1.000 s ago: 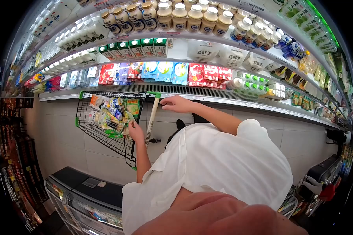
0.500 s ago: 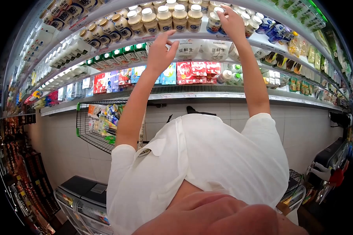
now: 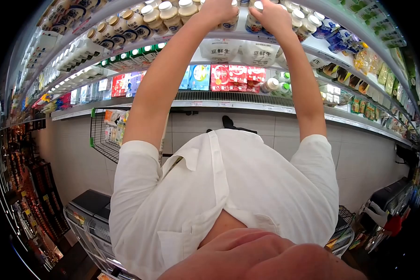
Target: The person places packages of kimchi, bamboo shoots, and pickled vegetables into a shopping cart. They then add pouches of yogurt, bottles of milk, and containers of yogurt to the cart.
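Observation:
Both arms reach up to a lit shelf point(image 3: 284, 38) of bottles. My left hand point(image 3: 218, 10) is at the top edge of the view, over white-capped beige bottles point(image 3: 171, 17); its fingertips are partly cut off by the frame and lie at a bottle point(image 3: 230, 23). Just right of it, my right hand point(image 3: 273, 17) has its thumb and fingers around the white cap of a bottle with a blue label point(image 3: 253, 24). A narrow gap of shelf lies between these two bottles.
Lower shelves hold white packs point(image 3: 220, 50), red cartons point(image 3: 219, 78) and green-capped bottles point(image 3: 284, 87). A wire cart point(image 3: 100, 135) with goods stands on the floor at left. Dark bins point(image 3: 92, 201) are at lower left. Blue pouches point(image 3: 339, 39) sit right of my right hand.
My left hand has moved up and right from in front of the shelf edge to the bottles. My right hand has shifted slightly, still at the blue-labelled bottle. The view has shifted a little.

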Available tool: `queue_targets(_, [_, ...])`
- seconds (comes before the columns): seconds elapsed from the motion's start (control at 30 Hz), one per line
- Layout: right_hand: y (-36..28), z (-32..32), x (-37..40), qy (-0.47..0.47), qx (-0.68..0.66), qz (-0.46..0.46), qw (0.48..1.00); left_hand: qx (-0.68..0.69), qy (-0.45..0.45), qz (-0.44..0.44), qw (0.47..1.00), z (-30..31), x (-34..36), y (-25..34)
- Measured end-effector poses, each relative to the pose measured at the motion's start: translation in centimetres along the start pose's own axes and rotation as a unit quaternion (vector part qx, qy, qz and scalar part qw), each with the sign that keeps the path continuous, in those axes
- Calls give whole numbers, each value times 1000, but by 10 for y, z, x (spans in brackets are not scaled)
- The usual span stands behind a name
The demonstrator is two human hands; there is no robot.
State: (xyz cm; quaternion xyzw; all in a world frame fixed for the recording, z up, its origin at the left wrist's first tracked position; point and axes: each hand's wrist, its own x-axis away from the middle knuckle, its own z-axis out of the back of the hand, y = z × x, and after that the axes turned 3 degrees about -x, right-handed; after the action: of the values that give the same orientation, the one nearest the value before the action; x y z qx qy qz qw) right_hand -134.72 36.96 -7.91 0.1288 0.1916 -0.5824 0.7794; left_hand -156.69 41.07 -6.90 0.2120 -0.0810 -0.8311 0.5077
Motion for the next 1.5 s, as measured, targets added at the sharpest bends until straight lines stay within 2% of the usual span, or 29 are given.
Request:
queue_targets(0.03, [-9,11,5,-93,4,-62,994,6,34,-38,999,6,9,4])
queue_targets(0.07, [-17,17,13,-94,-1,-55,994,12,67,-75,995,13,21,8])
queue_targets(0.1, [-25,23,22,-44,-39,-74,995,7,69,-65,995,21,32,15])
queue_targets(0.13, [-32,29,29,7,-77,-92,993,17,27,-45,998,31,41,24])
queue_targets(0.17, [-37,31,35,5,-83,-80,993,28,-13,-23,999,36,50,30])
queue_targets(0.2, [-41,31,43,13,-110,-90,990,25,-5,-6,1000,31,60,30])
queue_targets(0.27, [-51,33,52,51,-149,-80,984,24,142,-103,984,15,83,22])
queue_targets(0.43, [-99,61,58,162,-253,16,954,81,131,2,988,67,162,34])
queue_targets(0.47, [-114,70,60,105,-313,16,944,101,123,10,987,74,180,34])
queue_targets(0.5, [-129,70,62,91,-327,39,940,108,118,43,986,82,202,35])
queue_targets(0.57, [-164,65,69,-12,-411,46,911,138,119,107,977,83,248,26])
queue_targets(0.63, [-204,49,80,-76,-444,108,886,130,114,186,967,79,296,13])
queue_targets(0.77, [-281,0,111,-211,-476,167,837,145,82,339,926,68,390,-14])
queue_targets(0.83, [-322,-19,122,-258,-459,208,824,147,104,395,901,63,436,-25])
queue_targets(0.93, [-379,-36,130,-302,-470,268,785,168,147,446,867,69,501,-42])
queue_targets(1.07, [-461,-60,135,-322,-490,290,756,155,183,525,816,88,577,-78])
queue_targets(1.2, [-547,-104,144,-333,-468,304,760,96,206,607,762,76,644,-144])
queue_targets(1.33, [-623,-191,178,-341,-385,361,778,82,203,642,735,33,708,-224])
queue_targets(1.4, [-653,-237,200,-350,-317,425,772,88,198,648,730,7,733,-258])
queue_targets(1.5, [-693,-266,221,-427,-231,453,747,93,168,673,714,-45,767,-300])
